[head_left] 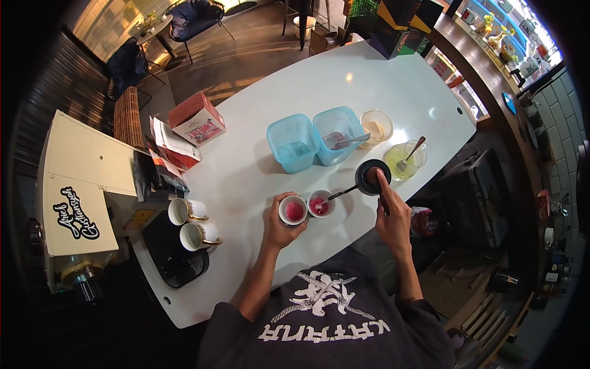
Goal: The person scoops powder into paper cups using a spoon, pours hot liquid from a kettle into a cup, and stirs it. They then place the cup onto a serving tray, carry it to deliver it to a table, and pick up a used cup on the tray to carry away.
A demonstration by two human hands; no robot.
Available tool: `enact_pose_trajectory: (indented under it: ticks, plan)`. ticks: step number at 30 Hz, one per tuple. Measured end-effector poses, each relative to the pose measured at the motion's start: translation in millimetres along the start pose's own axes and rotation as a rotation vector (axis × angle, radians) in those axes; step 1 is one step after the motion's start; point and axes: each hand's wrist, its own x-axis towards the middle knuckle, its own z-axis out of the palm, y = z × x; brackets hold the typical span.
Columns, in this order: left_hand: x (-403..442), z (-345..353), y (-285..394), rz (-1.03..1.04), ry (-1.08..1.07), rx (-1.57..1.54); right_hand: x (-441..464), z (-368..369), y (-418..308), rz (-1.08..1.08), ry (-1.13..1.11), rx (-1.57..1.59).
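My left hand [280,229] is wrapped around a white cup [294,211] with pinkish-red contents. Close on its right stands a second cup [321,203], also pinkish-red inside, with a pale streak I cannot make out clearly. My right hand [394,216] grips the handle of a small black gooseneck kettle [367,190], one finger stretched over its lid. The kettle's thin spout [344,192] points left, its tip at the second cup's rim. Beyond the kettle is a clear cup of yellow-green liquid [401,165] with a spoon [413,152] in it.
Two blue tubs [270,142] [337,114] stand mid-table, the right one holding a spoon. Beside them is a beige-filled clear container [376,126]. At left are two gold-handled mugs [178,211] [192,237], a red-and-white box [198,120] and a cream-coloured machine [86,178]. A dark box [402,31] sits at the far end.
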Motion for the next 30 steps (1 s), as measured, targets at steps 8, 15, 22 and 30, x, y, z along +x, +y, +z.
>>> enact_pose_trajectory:
  ticks: [8, 15, 22, 30]
  plan:
    - [0.1, 1.1, -1.4, 0.016, 0.010, 0.010, -1.7, -4.6, -4.8, 0.020, -0.042, -0.005]
    - [0.0, 1.0, -3.7, 0.045, 0.026, 0.023, -0.6, -10.4, -1.8, 0.014, -0.018, -0.042]
    - [-1.1, 2.2, -7.2, 0.017, 0.018, 0.013, 3.5, -12.0, -2.1, 0.017, 0.008, -0.044]
    - [-1.2, 1.1, -5.8, 0.014, 0.006, 0.010, 1.9, -17.8, 0.0, 0.014, -0.015, -0.057]
